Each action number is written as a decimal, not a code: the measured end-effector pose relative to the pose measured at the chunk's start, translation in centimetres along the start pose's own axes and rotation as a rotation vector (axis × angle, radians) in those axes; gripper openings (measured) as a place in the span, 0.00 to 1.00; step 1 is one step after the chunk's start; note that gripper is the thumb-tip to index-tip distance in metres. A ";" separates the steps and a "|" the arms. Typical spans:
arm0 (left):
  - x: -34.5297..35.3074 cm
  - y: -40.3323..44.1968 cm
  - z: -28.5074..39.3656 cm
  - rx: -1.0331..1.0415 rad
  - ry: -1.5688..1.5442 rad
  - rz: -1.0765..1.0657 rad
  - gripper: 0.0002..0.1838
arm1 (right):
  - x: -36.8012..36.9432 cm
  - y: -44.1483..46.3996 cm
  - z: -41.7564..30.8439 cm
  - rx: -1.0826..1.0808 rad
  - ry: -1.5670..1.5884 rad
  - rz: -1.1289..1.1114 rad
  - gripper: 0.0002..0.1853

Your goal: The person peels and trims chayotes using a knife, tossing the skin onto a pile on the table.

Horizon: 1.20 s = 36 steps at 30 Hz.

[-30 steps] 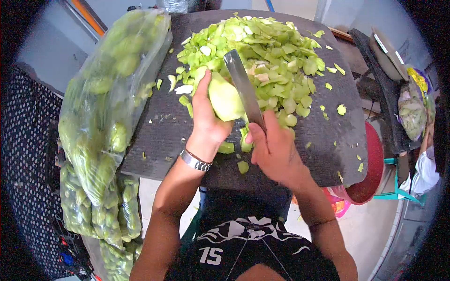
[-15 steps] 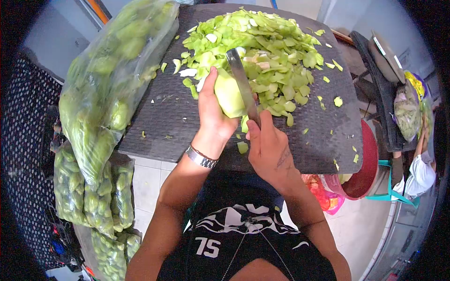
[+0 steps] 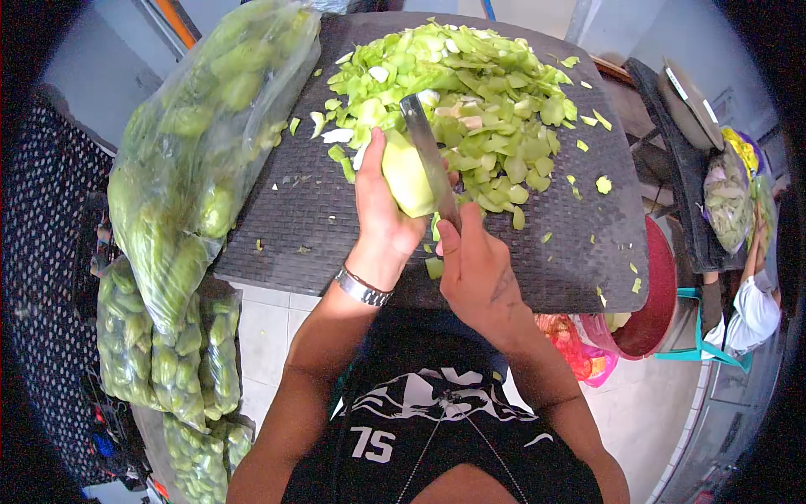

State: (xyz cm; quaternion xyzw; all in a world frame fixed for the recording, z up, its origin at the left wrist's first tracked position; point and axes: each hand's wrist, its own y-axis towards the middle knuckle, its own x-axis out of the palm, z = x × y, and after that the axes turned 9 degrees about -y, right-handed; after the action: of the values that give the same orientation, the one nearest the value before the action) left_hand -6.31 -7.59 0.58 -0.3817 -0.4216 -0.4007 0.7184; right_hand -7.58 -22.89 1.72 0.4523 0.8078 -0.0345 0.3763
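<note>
one left hand (image 3: 389, 204) cups one pale green vegetable (image 3: 405, 178) in its fingers over one dark table (image 3: 571, 252), and one right hand (image 3: 478, 273) has its fingers clenched round one knife (image 3: 426, 144), blade against the vegetable's side. just beyond lies one heap of peelings (image 3: 495, 92), too many to count, with one large plastic bag (image 3: 197, 143) at the left.

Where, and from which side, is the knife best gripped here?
Best, it seems, by the near end, from the person's right, where the right hand wraps the knife. Its long metal blade slants away beside the pale green vegetable in the left hand, so the far end offers only blade. The right hand hides any handle.
</note>
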 end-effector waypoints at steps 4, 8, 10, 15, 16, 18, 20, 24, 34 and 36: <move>0.2 -0.2 0.1 0.016 0.027 -0.009 0.27 | 0.4 0.0 0.3 -0.026 -0.064 0.011 0.08; 0.1 -0.5 0.2 0.049 0.010 -0.081 0.28 | 0.4 -0.2 0.0 -0.023 -0.109 -0.002 0.09; 0.3 -0.7 0.0 0.064 0.037 -0.114 0.29 | 0.6 -0.2 0.1 -0.022 -0.134 -0.004 0.09; 1.0 -1.9 -0.3 0.070 0.070 -0.107 0.31 | 0.6 -0.3 -0.4 -0.004 -0.189 -0.022 0.11; 1.0 -2.0 -0.5 0.105 0.092 -0.118 0.32 | 0.6 -0.4 -0.3 -0.015 -0.205 -0.016 0.11; 1.0 -2.2 -0.7 0.179 0.136 -0.139 0.32 | 0.6 -0.4 -0.1 -0.042 -0.236 -0.006 0.12; 1.0 -2.5 -0.8 0.218 0.189 -0.147 0.33 | 0.7 -0.5 0.2 -0.047 -0.272 -0.011 0.13; 0.4 -2.7 -1.3 0.260 0.203 -0.102 0.33 | 0.6 -0.5 0.1 0.007 -0.335 -0.053 0.13; -2.8 -1.6 -1.2 0.239 0.187 -0.209 0.27 | -0.3 -1.0 0.4 0.035 -0.044 -0.142 0.22; -2.4 -1.3 -0.3 0.113 0.020 -0.313 0.30 | -0.9 -1.2 0.8 0.098 0.187 -0.225 0.25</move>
State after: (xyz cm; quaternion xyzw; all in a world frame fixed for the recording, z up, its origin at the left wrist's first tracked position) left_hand -8.17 -7.78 -1.47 -0.2662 -0.4904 -0.4871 0.6718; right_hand -7.79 -24.53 1.40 0.3780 0.8823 -0.0736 0.2706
